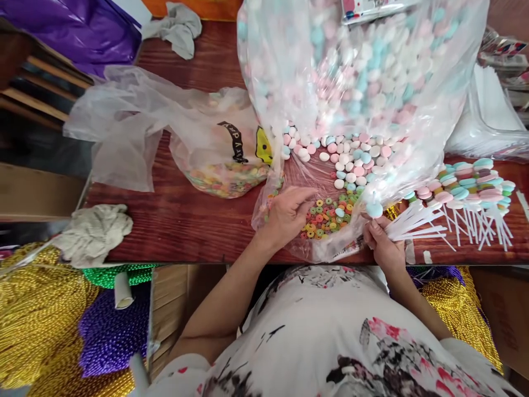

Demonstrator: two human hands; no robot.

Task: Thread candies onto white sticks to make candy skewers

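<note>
A large clear plastic bag [351,77] full of pink, white and pale blue candies lies open toward me. Loose round candies [351,157] spill at its mouth, and small coloured ring candies [324,218] lie nearer to me on the plastic. My left hand [287,215] hovers at the left of these rings, fingers apart, nothing seen in them. My right hand [384,245] pinches a stick with a pale blue candy [374,207] at its top; most of that stick is hidden by the fingers. A bundle of white sticks [417,223] lies beside this hand.
Finished-looking candy skewers [471,184] are stacked on the right of the wooden table [198,231]. A printed bag of ring candies [223,149] stands to the left. Cloths [95,234] lie at the left edge. Gold bead strands [41,303] hang below.
</note>
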